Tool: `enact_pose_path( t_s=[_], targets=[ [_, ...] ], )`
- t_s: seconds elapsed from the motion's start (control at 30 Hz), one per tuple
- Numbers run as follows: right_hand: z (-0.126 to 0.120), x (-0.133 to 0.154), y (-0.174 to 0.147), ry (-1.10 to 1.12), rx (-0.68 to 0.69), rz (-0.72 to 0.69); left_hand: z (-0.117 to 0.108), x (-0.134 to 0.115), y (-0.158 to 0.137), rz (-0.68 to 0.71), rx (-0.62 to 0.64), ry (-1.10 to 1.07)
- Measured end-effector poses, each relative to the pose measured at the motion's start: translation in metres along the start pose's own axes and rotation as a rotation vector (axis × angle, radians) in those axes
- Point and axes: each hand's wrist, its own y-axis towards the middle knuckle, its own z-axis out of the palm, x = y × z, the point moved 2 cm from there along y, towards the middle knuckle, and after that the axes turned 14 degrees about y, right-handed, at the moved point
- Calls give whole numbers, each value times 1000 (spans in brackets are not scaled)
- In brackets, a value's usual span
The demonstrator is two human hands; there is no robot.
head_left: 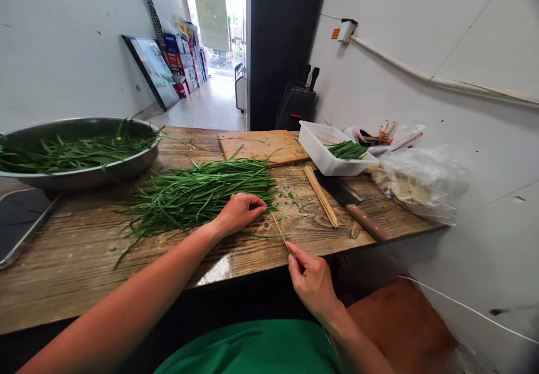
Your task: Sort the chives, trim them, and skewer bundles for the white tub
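A pile of long green garlic chives [202, 191] lies on the wooden table, its cut ends to the right. My left hand [240, 212] rests at the pile's near right edge, thumb and fingertips pinched together; what is between them, I cannot make out. Between thumb and fingers, my right hand [310, 276] grips a thin bamboo skewer [278, 229] near its lower end, just off the table's front edge. The skewer's tip points up toward my left fingertips. Farther right is a bundle of bamboo skewers [320, 197], lying beside a cleaver [366, 220] with a wooden handle.
A large metal bowl [80, 180] of chives stands at the left, with a phone or tablet [23, 222] in front. Behind the pile lies a cutting board [261, 145]. A white plastic tub [332, 160] holds chives and skewers; a clear plastic bag [416, 180] sits by the wall.
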Motion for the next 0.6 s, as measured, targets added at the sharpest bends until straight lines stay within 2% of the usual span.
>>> enact_pose_path(
  t_s=[0.6],
  targets=[
    [2, -1, 0, -5, 0, -3, -2, -3, -2, 6, -8, -26]
  ],
)
